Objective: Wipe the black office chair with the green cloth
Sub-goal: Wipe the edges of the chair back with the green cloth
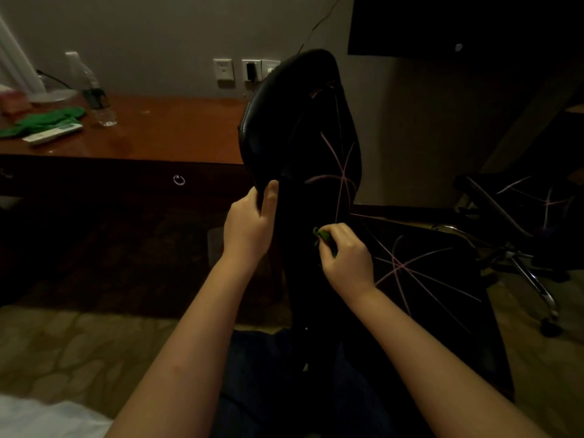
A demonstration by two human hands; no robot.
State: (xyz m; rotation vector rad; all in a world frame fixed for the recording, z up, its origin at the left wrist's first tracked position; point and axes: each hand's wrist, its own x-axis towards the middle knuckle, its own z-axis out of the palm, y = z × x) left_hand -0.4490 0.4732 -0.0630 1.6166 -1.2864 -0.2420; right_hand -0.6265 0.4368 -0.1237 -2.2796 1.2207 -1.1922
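Note:
The black office chair (294,121) stands right in front of me, its backrest turned edge-on and its seat (426,263) spreading to the right, both marked with thin pink lines. My left hand (249,226) grips the lower left edge of the backrest, thumb up against it. My right hand (346,257) holds a bunched green cloth (322,234) pressed against the chair where backrest and seat meet; most of the cloth is hidden in the fingers.
A brown wooden desk (164,131) with a drawer stands at the left, bearing a plastic bottle (94,93), another green cloth (47,120) and a white flat object. A second chair's wheeled base (531,273) is at the right. Wall sockets (246,71) are behind.

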